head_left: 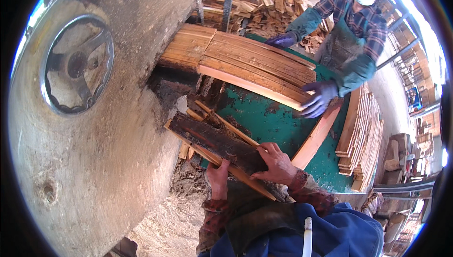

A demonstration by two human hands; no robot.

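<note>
A dark, bark-faced wooden board [214, 139] with pale sawn edges slants across the space in front of me. My left hand [217, 179] is closed on its near edge, thumb up on the side. My right hand [274, 164] is closed round the same board close to its right end, fingers over the far edge. A thin wooden strip [231, 127] runs along the board's far side and ends beside my right fingers. Both of my hands are at the near edge of a green table [264, 115]. What lies under the board is hidden.
A large machine housing with a metal handwheel [78, 64] fills the left. Across the table a co-worker in purple gloves [322, 97] touches a row of planks [255, 63]. A single plank [318, 134] and a stack of thin boards [361, 139] lie at right; scrap wood [278, 7] is piled behind.
</note>
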